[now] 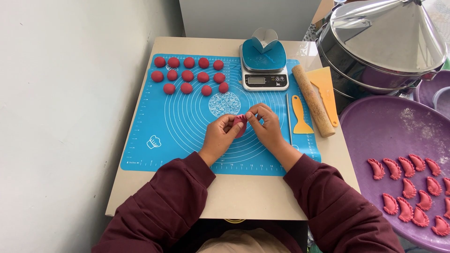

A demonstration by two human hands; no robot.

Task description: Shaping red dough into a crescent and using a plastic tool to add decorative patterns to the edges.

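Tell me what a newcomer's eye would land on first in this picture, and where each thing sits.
Both hands, left hand and right hand, pinch a red dough piece over the middle of the blue mat. Red dough balls sit in rows at the mat's far left. Pleated red dumplings fill the purple tray at right.

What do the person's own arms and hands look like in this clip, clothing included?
Both arms wear long, loose dark maroon sleeves ending at the wrists. The left hand and right hand are bare: no gloves, and no rings, watch or bracelet can be seen. The sleeves look plain, with no visible markings.
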